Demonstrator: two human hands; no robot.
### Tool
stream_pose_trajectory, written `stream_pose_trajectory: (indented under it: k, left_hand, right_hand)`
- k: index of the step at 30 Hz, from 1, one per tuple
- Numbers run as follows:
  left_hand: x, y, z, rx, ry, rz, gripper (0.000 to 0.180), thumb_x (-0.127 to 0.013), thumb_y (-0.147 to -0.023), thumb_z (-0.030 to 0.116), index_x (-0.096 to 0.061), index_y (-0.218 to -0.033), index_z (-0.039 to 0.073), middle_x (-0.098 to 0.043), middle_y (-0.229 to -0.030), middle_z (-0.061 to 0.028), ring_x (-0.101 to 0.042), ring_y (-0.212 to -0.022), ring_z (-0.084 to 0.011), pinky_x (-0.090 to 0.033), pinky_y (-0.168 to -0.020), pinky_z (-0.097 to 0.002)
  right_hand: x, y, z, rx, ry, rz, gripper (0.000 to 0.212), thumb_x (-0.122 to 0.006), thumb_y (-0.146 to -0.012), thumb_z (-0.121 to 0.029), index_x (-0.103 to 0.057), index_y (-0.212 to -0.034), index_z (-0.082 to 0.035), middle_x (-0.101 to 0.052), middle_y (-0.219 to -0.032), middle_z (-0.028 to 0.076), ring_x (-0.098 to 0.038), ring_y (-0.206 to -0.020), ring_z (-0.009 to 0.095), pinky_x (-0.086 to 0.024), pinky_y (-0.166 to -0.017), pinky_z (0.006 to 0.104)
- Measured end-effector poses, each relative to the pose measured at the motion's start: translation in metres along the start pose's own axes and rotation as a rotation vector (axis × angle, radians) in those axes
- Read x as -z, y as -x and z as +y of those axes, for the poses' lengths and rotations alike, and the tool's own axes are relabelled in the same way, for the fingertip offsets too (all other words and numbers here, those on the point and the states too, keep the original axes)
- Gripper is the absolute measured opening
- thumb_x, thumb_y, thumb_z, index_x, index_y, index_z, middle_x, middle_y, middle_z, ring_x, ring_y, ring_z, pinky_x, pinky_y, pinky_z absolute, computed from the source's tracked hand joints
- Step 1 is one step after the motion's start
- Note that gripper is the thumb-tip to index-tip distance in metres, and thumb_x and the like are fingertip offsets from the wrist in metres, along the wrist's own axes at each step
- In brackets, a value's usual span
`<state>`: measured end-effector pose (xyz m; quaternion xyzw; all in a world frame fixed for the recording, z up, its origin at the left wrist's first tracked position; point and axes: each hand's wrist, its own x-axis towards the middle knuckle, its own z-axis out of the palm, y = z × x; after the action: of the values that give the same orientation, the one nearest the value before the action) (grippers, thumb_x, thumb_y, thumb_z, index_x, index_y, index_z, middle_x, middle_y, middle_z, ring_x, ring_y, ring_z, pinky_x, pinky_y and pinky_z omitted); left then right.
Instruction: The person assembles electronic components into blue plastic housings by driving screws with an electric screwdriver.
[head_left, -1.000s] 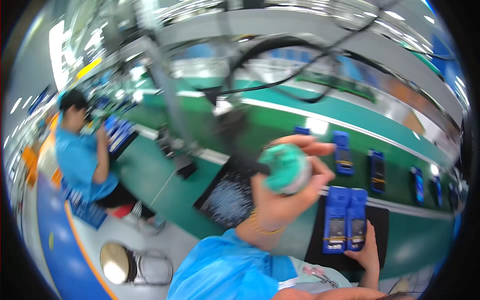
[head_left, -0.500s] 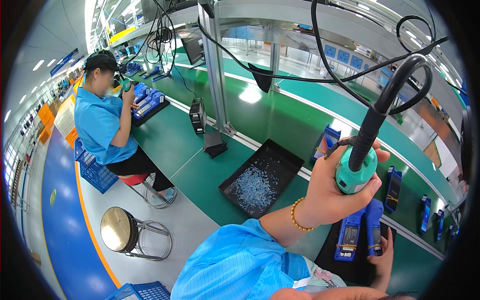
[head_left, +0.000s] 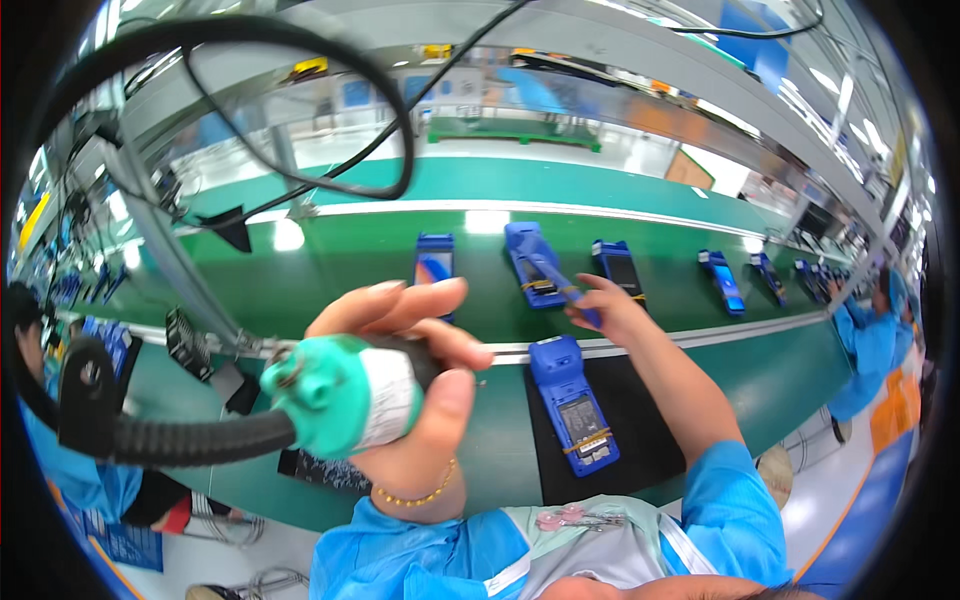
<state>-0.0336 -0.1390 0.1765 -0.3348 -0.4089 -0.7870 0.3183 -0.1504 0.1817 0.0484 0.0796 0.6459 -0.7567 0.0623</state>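
My left hand (head_left: pixel 440 410), with a beaded bracelet at the wrist, is closed round a green electric screwdriver (head_left: pixel 335 395) with a thick black cable; its tip is hidden. My right hand (head_left: pixel 615 312) reaches over the green conveyor and grips a blue handheld terminal (head_left: pixel 588 314), seen nearly edge-on and blurred. Behind that lies another blue terminal (head_left: pixel 522 240), partly covered by it. One blue terminal (head_left: pixel 577 405) lies back up on a black mat (head_left: pixel 630 425) in front of me, a yellow rubber band round its lower end.
More blue terminals, such as one with a lit screen (head_left: pixel 722 283), lie along the conveyor (head_left: pixel 370 270). A black tray of small screws (head_left: pixel 325 470) is partly hidden below my left wrist. Cable loops (head_left: pixel 400 150) hang overhead. Co-workers sit at both sides.
My view has swung right. My right hand has lifted one terminal off the mat and carried it out over the conveyor. The screwdriver has tilted sideways in my left hand.
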Motion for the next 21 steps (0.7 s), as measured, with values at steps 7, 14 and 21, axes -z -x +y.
stream_pose_trajectory:
  k: [7, 14, 21]
  left_hand:
    - [-0.004, 0.005, -0.002, -0.061, -0.054, -0.023, 0.061, -0.062, -0.079, 0.005, -0.038, -0.134, -0.007, -0.058, -0.12, -0.0285, -0.063, -0.076, -0.0207, -0.051, -0.063, -0.0265]
    - [-0.009, 0.007, -0.002, -0.041, 0.02, 0.072, 0.06, -0.068, -0.075, 0.002, -0.043, -0.129, -0.006, -0.062, -0.113, -0.0294, -0.068, -0.074, -0.0226, -0.053, -0.059, -0.0265]
    - [-0.003, 0.005, -0.001, -0.045, 0.031, 0.076, 0.061, -0.069, -0.076, 0.002, -0.043, -0.13, -0.005, -0.062, -0.113, -0.0293, -0.068, -0.074, -0.022, -0.053, -0.06, -0.0261]
  right_hand:
    - [-0.062, -0.069, 0.025, 0.404, 1.081, 0.174, 0.106, -0.081, -0.057, -0.033, -0.031, -0.143, 0.003, -0.057, -0.122, 0.028, -0.058, -0.115, 0.036, -0.048, -0.097, 0.0405]
    - [-0.122, -0.081, 0.035, 0.175, 1.392, 0.064, 0.104, -0.079, -0.067, -0.045, -0.028, -0.142, 0.006, -0.053, -0.125, 0.03, -0.054, -0.117, 0.043, -0.048, -0.097, 0.0442]
    - [-0.079, 0.03, 0.021, 0.585, 1.296, 0.022, 0.101, -0.077, -0.074, -0.049, -0.029, -0.142, 0.009, -0.048, -0.131, 0.032, -0.048, -0.122, 0.046, -0.041, -0.102, 0.0474]
